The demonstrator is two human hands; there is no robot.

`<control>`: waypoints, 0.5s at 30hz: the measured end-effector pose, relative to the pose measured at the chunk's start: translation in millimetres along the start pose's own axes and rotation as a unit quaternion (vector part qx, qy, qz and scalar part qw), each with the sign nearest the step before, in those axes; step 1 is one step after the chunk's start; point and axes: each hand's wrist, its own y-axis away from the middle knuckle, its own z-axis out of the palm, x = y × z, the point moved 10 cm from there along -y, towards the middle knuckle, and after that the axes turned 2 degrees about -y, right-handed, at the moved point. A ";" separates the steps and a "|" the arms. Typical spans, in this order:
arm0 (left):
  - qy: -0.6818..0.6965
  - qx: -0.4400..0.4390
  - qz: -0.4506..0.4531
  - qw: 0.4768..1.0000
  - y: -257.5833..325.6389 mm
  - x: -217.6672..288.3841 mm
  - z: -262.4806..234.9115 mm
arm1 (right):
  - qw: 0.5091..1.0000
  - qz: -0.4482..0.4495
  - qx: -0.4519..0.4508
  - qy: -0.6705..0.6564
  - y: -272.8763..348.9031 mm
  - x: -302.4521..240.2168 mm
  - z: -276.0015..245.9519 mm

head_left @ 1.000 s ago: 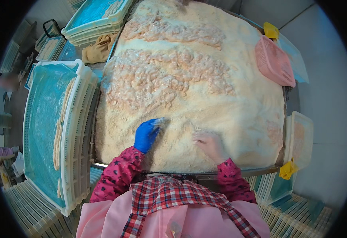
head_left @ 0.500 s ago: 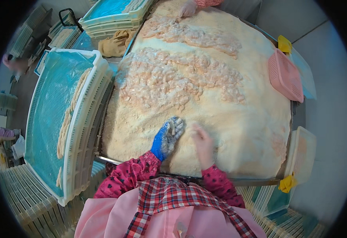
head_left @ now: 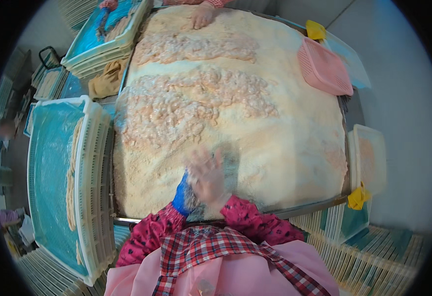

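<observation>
Low over the near part of the powder, my two hands are together. My left hand [head_left: 184,191], in a blue glove caked with powder, lies mostly behind the other, so its fingers are hidden. Across it is my right hand [head_left: 209,178], flat with fingers spread and smeared by motion; I see nothing held in it. Beneath them spreads a wide bed of pale, flour-like powder [head_left: 275,163]. Beyond my hands, glistening pale pink raw meat pieces [head_left: 171,106] lie in a broad patch, with a second strip of meat [head_left: 196,48] farther off.
At left stands a stack of white trays [head_left: 90,182], its top lined blue-green and holding a pale twisted strip [head_left: 71,177]. Farther trays [head_left: 102,52] sit beside a tan cloth [head_left: 108,79]. A pink basket [head_left: 324,66] rests at right. Another person's hand [head_left: 202,16] touches the far powder.
My right hand has moved left and now overlaps my gloved left hand. The view has shifted, and the other person's hand at the far edge lies spread on the powder.
</observation>
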 end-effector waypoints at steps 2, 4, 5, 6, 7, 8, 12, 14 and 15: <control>-0.239 0.071 -0.381 0.890 23.4 1.3 -11.8 | 0.999 0.034 0.031 -0.026 -7.4 12.0 -15.1; -0.249 0.109 -0.115 0.955 1.5 21.5 -4.0 | 0.991 -0.026 -0.034 -0.127 -5.5 -10.7 4.1; -0.225 0.032 0.119 0.967 -3.2 19.9 32.3 | 0.971 -0.059 -0.083 -0.217 -0.7 -23.5 11.2; -0.187 -0.045 0.348 0.918 16.4 31.4 56.3 | 0.966 -0.002 -0.059 -0.250 -2.5 -9.5 3.6; -0.114 -0.119 0.158 0.974 -7.9 24.8 30.3 | 0.957 0.052 -0.032 -0.285 -3.8 4.0 -6.7; -0.004 -0.142 -0.087 0.986 -17.8 8.8 -0.8 | 0.943 0.102 -0.007 -0.318 -4.7 19.8 -15.1; -0.290 -0.010 -0.219 0.932 -18.9 28.8 -28.2 | 0.892 0.372 0.230 -0.111 60.8 185.3 -108.9; -0.530 -0.015 -0.107 0.841 -27.2 46.7 -15.5 | 0.902 0.395 0.168 -0.050 92.5 212.5 -110.6; -0.602 -0.065 -0.039 0.795 -30.6 44.9 -9.1 | 0.918 0.366 0.133 -0.068 105.5 197.2 -90.6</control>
